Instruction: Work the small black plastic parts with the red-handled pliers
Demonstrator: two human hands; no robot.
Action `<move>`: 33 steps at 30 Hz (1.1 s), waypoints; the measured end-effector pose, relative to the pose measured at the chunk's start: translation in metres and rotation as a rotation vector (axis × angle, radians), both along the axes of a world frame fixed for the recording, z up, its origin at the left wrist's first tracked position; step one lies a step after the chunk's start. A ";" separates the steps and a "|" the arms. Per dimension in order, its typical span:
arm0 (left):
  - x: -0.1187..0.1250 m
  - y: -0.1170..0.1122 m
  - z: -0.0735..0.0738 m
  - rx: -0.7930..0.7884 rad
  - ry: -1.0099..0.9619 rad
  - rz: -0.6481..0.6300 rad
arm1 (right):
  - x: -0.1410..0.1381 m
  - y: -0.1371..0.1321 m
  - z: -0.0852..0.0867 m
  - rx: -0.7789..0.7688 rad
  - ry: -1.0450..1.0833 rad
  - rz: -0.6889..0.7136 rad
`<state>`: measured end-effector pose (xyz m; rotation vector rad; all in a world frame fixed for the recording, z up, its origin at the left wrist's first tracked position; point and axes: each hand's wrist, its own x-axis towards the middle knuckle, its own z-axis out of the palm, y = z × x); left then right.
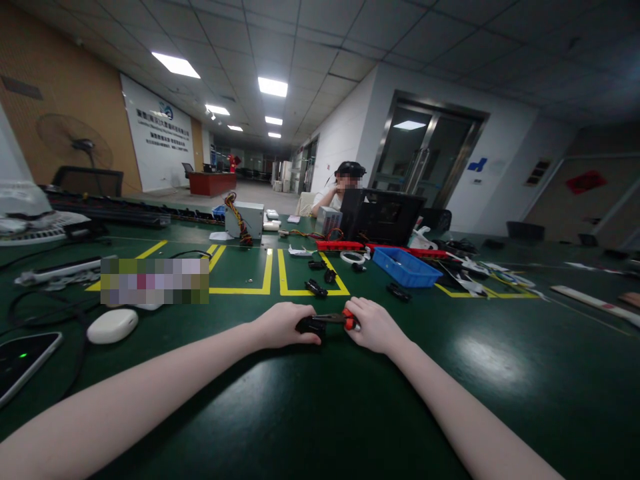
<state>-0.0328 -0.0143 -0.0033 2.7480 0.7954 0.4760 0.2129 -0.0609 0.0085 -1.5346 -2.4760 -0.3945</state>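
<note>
Both my hands rest on a dark green table point(320, 413), close together. My left hand point(283, 325) is closed round a small black part point(311, 326). My right hand point(373, 325) is closed on a tool with a red and black handle point(349, 320); its dark metal tip reaches into the black part. More small black parts point(316, 288) lie just beyond my hands, inside yellow taped squares point(270, 273).
A blue tray point(404, 267), red trays and a black computer case point(383, 217) stand farther back, with a person seated behind them. A power supply with coloured wires point(243, 220) stands at the back left. A white oval case point(113, 325), a phone point(23, 360) and cables lie at the left.
</note>
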 end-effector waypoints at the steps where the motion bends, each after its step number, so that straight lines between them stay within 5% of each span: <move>1: 0.000 0.000 0.000 -0.003 -0.004 -0.001 | 0.000 0.000 0.000 0.001 -0.002 0.000; 33: -0.002 -0.001 0.002 -0.051 -0.042 -0.045 | -0.004 0.000 0.004 -0.057 0.010 -0.017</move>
